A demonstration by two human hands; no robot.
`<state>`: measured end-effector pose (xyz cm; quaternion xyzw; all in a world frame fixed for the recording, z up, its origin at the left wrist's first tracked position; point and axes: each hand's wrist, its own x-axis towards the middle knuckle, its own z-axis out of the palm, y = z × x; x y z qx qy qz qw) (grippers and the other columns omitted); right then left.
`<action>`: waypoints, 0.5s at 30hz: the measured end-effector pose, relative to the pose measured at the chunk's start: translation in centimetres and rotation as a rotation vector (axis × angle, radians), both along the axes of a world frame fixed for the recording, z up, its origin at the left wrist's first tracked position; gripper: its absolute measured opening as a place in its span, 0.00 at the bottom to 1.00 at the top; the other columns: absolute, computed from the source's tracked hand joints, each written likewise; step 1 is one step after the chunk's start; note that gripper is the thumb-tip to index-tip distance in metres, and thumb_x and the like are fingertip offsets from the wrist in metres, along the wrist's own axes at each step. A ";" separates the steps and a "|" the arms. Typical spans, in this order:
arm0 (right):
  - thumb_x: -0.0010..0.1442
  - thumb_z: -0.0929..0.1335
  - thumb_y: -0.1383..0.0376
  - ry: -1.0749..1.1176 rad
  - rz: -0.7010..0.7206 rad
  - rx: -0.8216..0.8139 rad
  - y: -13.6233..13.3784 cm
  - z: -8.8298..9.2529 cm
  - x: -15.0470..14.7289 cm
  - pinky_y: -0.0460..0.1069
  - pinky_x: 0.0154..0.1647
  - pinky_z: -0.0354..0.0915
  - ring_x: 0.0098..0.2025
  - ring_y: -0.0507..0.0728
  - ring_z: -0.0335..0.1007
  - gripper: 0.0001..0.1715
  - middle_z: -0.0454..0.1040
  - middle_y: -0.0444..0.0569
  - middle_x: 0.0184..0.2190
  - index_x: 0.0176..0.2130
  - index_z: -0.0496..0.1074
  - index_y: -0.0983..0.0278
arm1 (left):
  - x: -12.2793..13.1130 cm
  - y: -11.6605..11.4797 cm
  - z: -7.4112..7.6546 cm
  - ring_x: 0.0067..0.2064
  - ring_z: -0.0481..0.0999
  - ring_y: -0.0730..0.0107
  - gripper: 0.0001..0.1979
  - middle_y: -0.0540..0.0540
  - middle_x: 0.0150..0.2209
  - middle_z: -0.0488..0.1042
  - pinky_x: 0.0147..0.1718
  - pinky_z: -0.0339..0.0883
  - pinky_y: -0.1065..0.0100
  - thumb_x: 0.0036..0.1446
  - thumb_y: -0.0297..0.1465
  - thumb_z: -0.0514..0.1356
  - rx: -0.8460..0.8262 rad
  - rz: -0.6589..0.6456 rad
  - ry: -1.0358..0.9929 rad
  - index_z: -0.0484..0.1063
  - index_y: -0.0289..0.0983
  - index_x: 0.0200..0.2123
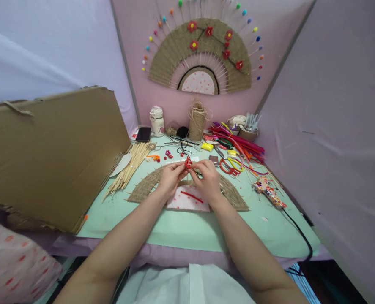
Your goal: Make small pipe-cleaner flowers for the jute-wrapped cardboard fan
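Between the fingertips of both hands is a small red flower (188, 162), looped from what looks like pipe cleaner. My left hand (171, 176) pinches its left side. From the right, my right hand (206, 179) grips it too, with thumb and fingers closed together. Beneath both hands lies a twine-wrapped fan (146, 182) with stick ends poking from its edge. Its half-round centre of white, red-dotted cloth (182, 202) carries a short red pipe-cleaner piece (192, 196). My hands cover the middle of the fan.
Scissors (231, 167), pipe cleaners (238, 141) and a hot glue gun (269, 192) with a cord lie right. Wooden sticks (133, 162) and a cardboard sheet (54, 156) are left. Behind stand a twine spool (197, 121) and a white bottle (157, 121). A finished fan (171, 59) hangs above.
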<state>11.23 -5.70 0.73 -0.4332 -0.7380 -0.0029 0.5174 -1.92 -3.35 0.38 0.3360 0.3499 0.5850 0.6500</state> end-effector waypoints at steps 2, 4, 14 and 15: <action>0.59 0.65 0.65 -0.029 -0.021 0.015 0.1 -0.1 0.1 0.54 0.42 0.62 0.41 0.58 0.64 0.07 0.71 0.50 0.35 0.37 0.73 0.61 | 0.1 -0.2 0.0 0.32 0.74 0.77 0.10 0.45 0.32 0.76 0.34 0.68 0.74 0.42 0.30 0.68 -0.016 -0.005 -0.012 0.74 0.31 0.29; 0.60 0.65 0.66 -0.049 -0.039 0.027 0.1 -0.1 0.2 0.54 0.42 0.62 0.40 0.58 0.63 0.07 0.71 0.50 0.35 0.37 0.73 0.62 | 0.2 -0.4 0.1 0.32 0.74 0.77 0.10 0.45 0.32 0.76 0.34 0.68 0.74 0.41 0.30 0.68 -0.019 -0.023 -0.012 0.74 0.31 0.29; 0.60 0.64 0.67 -0.076 -0.063 0.057 0.1 0.2 0.5 0.53 0.40 0.62 0.39 0.57 0.62 0.07 0.71 0.50 0.33 0.35 0.72 0.62 | 0.1 -0.4 -0.3 0.31 0.73 0.75 0.12 0.47 0.28 0.76 0.31 0.66 0.73 0.39 0.32 0.69 0.062 -0.043 0.157 0.75 0.33 0.29; 0.60 0.64 0.67 -0.078 -0.067 0.066 0.1 0.1 0.5 0.53 0.40 0.61 0.39 0.57 0.62 0.06 0.71 0.50 0.33 0.35 0.72 0.62 | 0.1 -0.4 -0.4 0.30 0.73 0.75 0.12 0.47 0.27 0.75 0.31 0.65 0.73 0.39 0.33 0.69 0.088 -0.034 0.189 0.75 0.33 0.29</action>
